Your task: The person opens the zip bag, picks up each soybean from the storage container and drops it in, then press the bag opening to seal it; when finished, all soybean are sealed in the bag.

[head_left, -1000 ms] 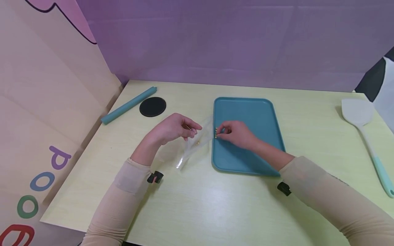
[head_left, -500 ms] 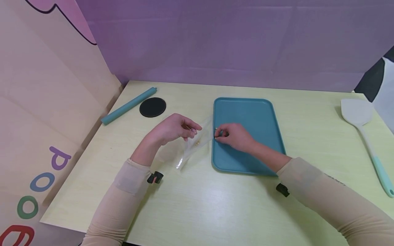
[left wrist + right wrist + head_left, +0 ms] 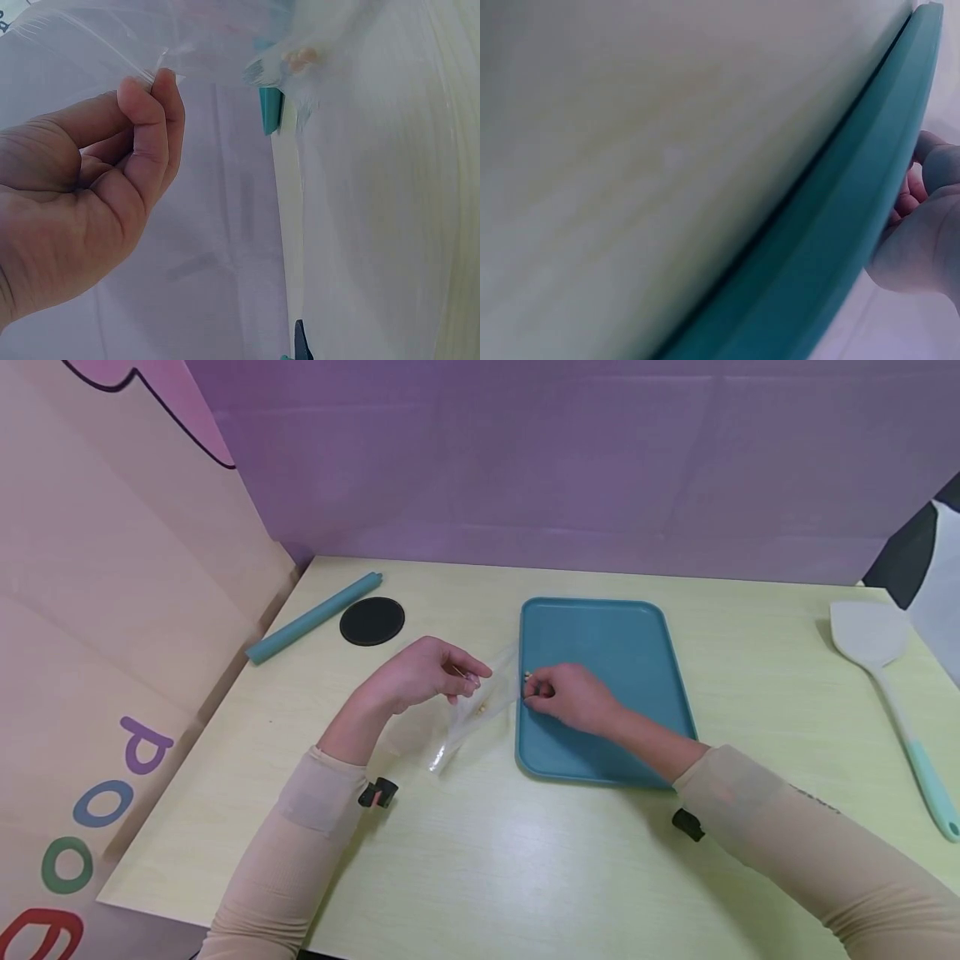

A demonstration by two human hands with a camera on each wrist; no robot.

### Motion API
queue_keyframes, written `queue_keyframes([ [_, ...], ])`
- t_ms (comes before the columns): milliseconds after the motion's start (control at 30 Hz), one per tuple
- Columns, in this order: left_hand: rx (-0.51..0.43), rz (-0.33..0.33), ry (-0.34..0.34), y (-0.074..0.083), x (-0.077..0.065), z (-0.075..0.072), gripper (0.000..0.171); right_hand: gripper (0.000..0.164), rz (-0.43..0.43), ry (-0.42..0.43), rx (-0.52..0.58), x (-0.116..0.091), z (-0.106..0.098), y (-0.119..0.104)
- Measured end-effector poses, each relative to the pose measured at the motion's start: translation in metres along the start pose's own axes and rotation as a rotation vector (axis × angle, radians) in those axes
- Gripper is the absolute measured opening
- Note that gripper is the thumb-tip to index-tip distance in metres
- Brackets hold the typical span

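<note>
My left hand [image 3: 435,672] pinches a clear plastic bag [image 3: 491,697] by its edge between thumb and fingertips. In the left wrist view, a few small beige pieces [image 3: 300,60] show blurred through the plastic. Along the left rim of the blue tray [image 3: 615,639], my right hand [image 3: 572,695] has its fingers curled, thumb and index finger together on a small yellow piece mostly hidden by the fingertips. Just beyond them, another small yellow piece [image 3: 527,675] is visible at the rim. The tray's edge fills much of the right wrist view, with the hand partly behind it.
A blue rolling-pin-like rod [image 3: 315,618] lies at the back left, beside a black round disc [image 3: 372,621]. On the right side rests a white spatula [image 3: 873,631] with a mint handle. A purple cloth backdrop [image 3: 562,468] stands behind the table.
My right hand has shifted slightly down along the tray's left rim, and its fingertips now cover a small yellow piece seen earlier. The left hand and bag have stayed still.
</note>
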State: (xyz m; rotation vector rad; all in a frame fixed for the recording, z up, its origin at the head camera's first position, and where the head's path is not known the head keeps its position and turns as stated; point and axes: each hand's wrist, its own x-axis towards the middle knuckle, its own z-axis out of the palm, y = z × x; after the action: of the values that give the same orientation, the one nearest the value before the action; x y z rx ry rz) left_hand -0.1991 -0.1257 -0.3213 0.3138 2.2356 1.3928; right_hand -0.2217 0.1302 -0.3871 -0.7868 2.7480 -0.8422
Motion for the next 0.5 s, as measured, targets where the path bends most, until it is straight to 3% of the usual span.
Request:
queue_keyframes([
  [500,-0.021,0.005,-0.004,-0.0010,0.0000,-0.0006,0.030,0.013,0.051,0.022,0.203,-0.0031,-0.0078,0.0004],
])
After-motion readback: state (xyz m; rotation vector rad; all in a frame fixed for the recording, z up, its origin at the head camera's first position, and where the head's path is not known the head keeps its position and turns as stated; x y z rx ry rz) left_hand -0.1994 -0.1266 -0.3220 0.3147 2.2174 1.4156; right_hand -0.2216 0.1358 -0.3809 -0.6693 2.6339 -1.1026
